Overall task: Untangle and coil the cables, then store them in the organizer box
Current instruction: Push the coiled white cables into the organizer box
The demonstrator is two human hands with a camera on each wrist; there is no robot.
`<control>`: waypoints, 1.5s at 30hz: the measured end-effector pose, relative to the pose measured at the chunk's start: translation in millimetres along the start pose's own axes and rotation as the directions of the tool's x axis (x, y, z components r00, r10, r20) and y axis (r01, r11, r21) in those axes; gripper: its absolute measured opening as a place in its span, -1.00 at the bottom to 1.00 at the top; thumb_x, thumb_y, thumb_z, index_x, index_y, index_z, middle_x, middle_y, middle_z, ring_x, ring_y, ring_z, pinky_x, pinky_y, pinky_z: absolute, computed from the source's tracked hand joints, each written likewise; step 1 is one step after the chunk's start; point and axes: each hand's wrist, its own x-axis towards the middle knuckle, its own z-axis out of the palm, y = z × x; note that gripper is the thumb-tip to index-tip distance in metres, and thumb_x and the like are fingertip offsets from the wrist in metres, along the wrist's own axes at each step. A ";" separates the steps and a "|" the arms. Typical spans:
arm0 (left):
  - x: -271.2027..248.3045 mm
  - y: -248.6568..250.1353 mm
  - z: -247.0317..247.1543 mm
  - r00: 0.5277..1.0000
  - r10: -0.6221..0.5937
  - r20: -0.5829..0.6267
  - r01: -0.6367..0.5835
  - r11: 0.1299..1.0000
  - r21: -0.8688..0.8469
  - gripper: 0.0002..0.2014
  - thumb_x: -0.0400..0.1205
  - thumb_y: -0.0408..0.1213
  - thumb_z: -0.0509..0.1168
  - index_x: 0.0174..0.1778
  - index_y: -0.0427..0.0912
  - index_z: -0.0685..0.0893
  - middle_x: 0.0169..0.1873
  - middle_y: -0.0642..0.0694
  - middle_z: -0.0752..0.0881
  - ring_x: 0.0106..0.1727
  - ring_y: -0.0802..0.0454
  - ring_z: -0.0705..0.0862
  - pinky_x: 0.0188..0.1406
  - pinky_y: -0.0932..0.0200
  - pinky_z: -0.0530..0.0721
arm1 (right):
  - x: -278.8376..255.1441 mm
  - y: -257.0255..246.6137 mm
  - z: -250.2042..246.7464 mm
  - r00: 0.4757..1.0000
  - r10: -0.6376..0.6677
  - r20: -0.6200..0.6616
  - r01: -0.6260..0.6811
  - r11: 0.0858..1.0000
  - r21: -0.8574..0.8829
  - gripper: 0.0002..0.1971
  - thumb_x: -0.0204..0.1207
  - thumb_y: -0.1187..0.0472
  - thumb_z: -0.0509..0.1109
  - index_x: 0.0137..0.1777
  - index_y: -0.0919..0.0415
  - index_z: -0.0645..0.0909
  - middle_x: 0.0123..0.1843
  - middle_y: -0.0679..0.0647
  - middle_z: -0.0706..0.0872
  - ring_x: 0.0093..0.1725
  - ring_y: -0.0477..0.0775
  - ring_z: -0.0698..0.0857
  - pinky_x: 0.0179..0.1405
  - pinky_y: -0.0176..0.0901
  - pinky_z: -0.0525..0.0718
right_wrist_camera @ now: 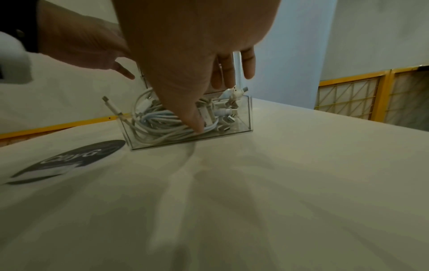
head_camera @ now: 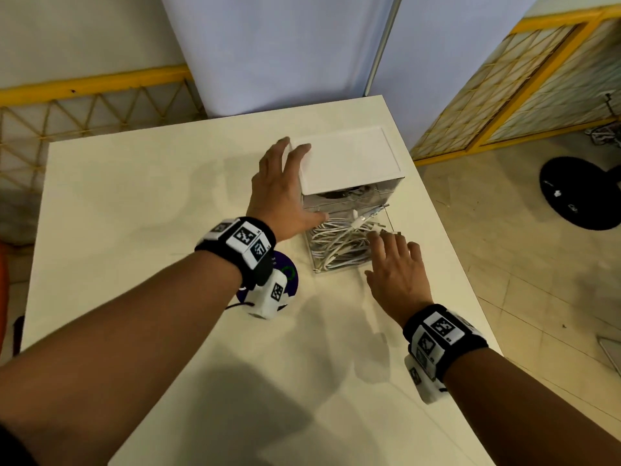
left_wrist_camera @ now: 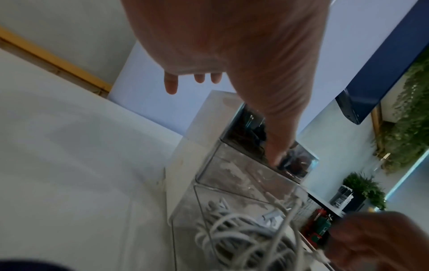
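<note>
Left hand (head_camera: pixel 279 190) grip wide on organizer box (head_camera: pixel 349 159), right hand (head_camera: pixel 396 267) spread over cables (head_camera: pixel 339 243), black contents only in left wrist view

My left hand (head_camera: pixel 282 193) hides the organizer box's (head_camera: pixel 349 159) left side; dark contents of its upper drawer (head_camera: pixel 349 194) stay unreadable to me.

Clear glossy plastic drawer (head_camera: pixel 391 227), smooth white rubbery cables (head_camera: pixel 336 243), matt white organizer box (head_camera: pixel 349 159), matt cream table (head_camera: pixel 134 196)
</note>
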 end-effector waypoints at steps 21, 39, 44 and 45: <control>37.6 8.3 0.7 0.982 -0.056 0.182 0.019 0.980 0.199 0.24 0.34 0.32 0.54 0.75 -0.07 -0.07 0.72 -0.17 -0.04 0.72 -0.17 0.06 0.58 -0.28 0.29 | 44.8 7.4 4.6 0.962 -0.239 -0.129 0.241 0.970 0.001 -0.79 0.23 0.45 0.45 -0.13 0.25 0.73 -0.11 0.19 0.71 -0.17 0.28 0.69 -0.20 0.09 0.65; 40.9 4.2 4.4 0.986 -0.042 0.160 0.013 0.983 0.181 0.23 0.32 0.28 0.57 0.75 -0.06 -0.02 0.69 -0.15 0.02 0.69 -0.16 0.13 0.56 -0.28 0.32 | 48.4 -37.5 -36.1 0.832 -0.353 -0.428 0.452 0.879 0.154 -0.71 0.50 0.30 0.41 0.22 0.23 0.67 0.23 0.20 0.68 0.25 0.29 0.60 0.18 0.17 0.60; 40.6 3.1 2.8 0.983 -0.043 0.180 0.009 0.983 0.182 0.23 0.33 0.35 0.52 0.74 -0.04 -0.05 0.70 -0.13 0.00 0.69 -0.16 0.14 0.58 -0.28 0.29 | 54.8 -39.5 -15.2 0.851 -0.494 -0.179 0.505 0.863 0.016 -0.54 0.55 0.17 0.32 0.47 0.13 0.55 0.48 0.19 0.56 0.43 0.28 0.52 0.30 0.23 0.55; 40.7 2.9 2.5 0.982 -0.040 0.182 0.007 0.984 0.178 0.23 0.33 0.37 0.51 0.74 -0.04 -0.05 0.70 -0.13 0.00 0.69 -0.16 0.15 0.58 -0.27 0.29 | 55.5 -36.9 -13.9 0.870 -0.463 -0.172 0.471 0.882 0.011 -0.53 0.55 0.16 0.33 0.48 0.15 0.55 0.47 0.18 0.57 0.40 0.27 0.54 0.29 0.24 0.56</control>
